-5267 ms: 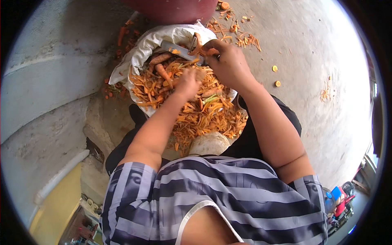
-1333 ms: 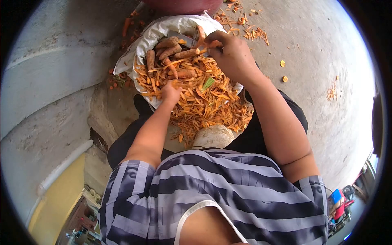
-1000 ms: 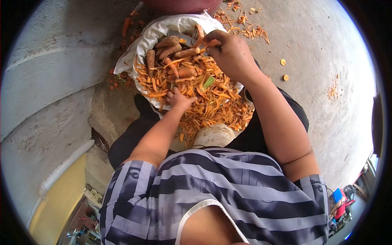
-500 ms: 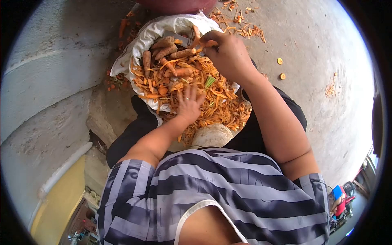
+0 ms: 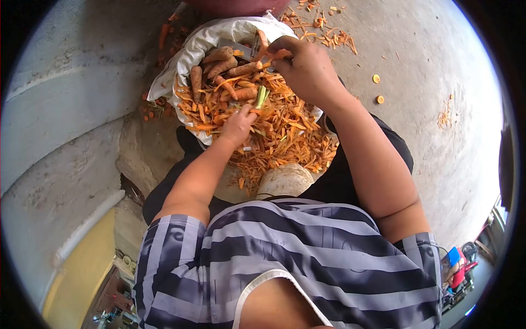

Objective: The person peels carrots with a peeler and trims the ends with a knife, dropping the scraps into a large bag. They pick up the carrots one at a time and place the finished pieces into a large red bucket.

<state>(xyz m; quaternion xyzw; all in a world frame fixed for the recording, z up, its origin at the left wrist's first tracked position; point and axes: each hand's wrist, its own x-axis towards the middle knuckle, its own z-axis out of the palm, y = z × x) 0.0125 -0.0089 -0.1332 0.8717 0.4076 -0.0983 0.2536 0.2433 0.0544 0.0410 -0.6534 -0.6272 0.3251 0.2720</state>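
My left hand (image 5: 238,127) is closed over the heap of carrot peels (image 5: 285,131), its fingertips around a small orange piece beside a green stalk (image 5: 262,96). At the heap's upper right, my right hand (image 5: 307,66) is closed, thumb and fingers curled round something orange that I cannot make out fully. Just left of those fingers a grey, metallic-looking item shows in part. Several whole carrots (image 5: 222,67) lie on the peels, inside the rolled rim of a white sack (image 5: 189,52).
A white rounded object (image 5: 285,180) stands between the knees. Behind the sack is a dark red container (image 5: 235,6). Peel scraps (image 5: 337,39) and two orange slices (image 5: 379,99) lie on the concrete floor. A grey wall (image 5: 60,109) rises at the left.
My left hand has moved left and slightly up, and its spread fingers have closed. The green stalk has shifted left and up beside them. My right hand has barely moved.
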